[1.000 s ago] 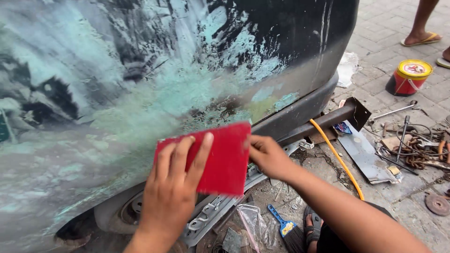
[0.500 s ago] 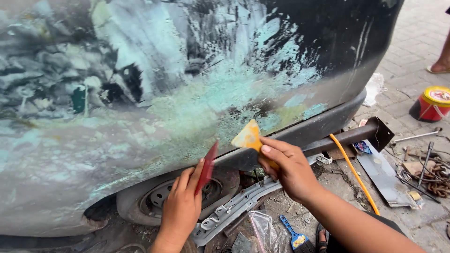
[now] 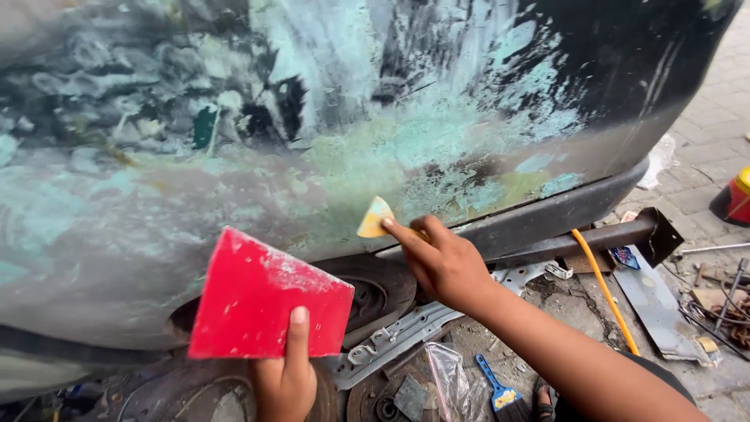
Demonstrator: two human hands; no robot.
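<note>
Filler is covering the car panel (image 3: pixel 328 148) in pale green and grey patches, and a small yellow spreader (image 3: pixel 375 219) is pressing against it low down, just above the dark sill (image 3: pixel 547 215). The right hand (image 3: pixel 445 262) is gripping the spreader, index finger lying along its edge, other fingers curled under. The left hand (image 3: pixel 285 379) is holding up a red board (image 3: pixel 266 301) by its lower edge, thumb lying on the front face, fingers hidden behind; the board is hanging clear of the panel, left of the spreader. Below, a blue brush (image 3: pixel 500 391), a plastic bag (image 3: pixel 453 379) and metal brackets (image 3: pixel 398 336) are lying on the ground. An orange hose (image 3: pixel 605 293) is running beside a steel bar (image 3: pixel 601 234).
</note>
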